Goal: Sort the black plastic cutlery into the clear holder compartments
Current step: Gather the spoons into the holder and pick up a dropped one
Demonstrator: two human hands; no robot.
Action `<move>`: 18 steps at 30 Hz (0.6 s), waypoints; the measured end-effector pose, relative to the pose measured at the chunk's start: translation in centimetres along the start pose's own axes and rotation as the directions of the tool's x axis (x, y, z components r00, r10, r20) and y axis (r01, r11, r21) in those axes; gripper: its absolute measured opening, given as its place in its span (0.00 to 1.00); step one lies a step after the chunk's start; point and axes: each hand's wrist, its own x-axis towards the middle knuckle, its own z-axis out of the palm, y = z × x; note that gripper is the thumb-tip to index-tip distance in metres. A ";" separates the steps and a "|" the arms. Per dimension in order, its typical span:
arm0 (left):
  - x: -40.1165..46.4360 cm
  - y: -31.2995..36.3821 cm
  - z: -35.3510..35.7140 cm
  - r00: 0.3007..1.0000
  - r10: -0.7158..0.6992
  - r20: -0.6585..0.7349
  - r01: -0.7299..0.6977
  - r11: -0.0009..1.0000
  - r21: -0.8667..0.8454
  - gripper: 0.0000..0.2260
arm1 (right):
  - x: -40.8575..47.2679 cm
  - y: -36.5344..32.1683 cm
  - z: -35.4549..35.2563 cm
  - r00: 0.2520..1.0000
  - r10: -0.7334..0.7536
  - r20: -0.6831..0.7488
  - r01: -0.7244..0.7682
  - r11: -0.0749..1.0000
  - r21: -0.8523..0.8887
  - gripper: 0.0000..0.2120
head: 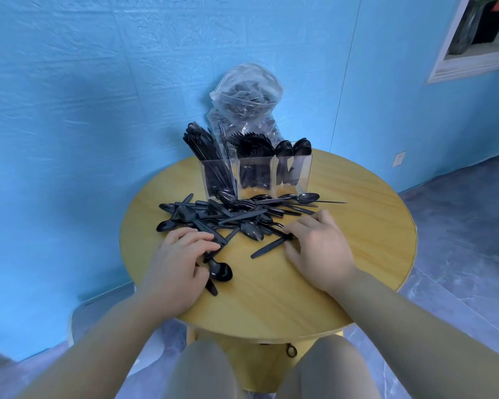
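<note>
On the round wooden table [357, 226], the left hand [176, 263] is gripping a black spoon [221, 272], its fingers curling together over the handle and the bowl sticking out by the thumb. The pile of black cutlery [231, 216] is lying just beyond both hands, before the clear organizer [257, 175]. A black knife [267, 249] is lying beside the pile, its end touching the right hand [319, 246], whose fingers are spreading loosely; whether they are pinching it cannot be told.

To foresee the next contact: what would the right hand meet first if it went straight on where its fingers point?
Most likely the loose black knife, whose end lies at the fingertips of the right hand, perhaps touching already; beyond it comes the cutlery pile.
</note>
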 end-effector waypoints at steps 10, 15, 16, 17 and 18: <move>1.3 2.6 1.3 0.996 0.067 0.066 -0.070 0.996 0.047 0.15 | -0.3 -0.5 -0.5 0.994 0.099 0.037 -0.098 0.995 -0.032 0.17; 1.4 3.5 2.3 0.998 0.057 0.009 -0.057 0.996 0.065 0.18 | -0.5 0.5 -1.6 0.969 0.227 0.093 -0.227 0.974 -0.009 0.24; 1.4 3.4 2.3 0.999 0.053 -0.006 -0.052 0.997 0.059 0.18 | -0.5 0.8 -1.8 0.959 0.250 0.130 -0.251 0.968 -0.012 0.26; 1.4 3.2 2.3 0.999 0.048 -0.014 -0.047 0.998 0.052 0.18 | -0.5 0.9 -2.0 0.950 0.263 0.170 -0.263 0.964 -0.019 0.27; 1.3 3.1 2.3 0.999 0.044 -0.017 -0.043 0.998 0.047 0.18 | -0.5 1.0 -2.1 0.943 0.266 0.202 -0.267 0.964 -0.023 0.27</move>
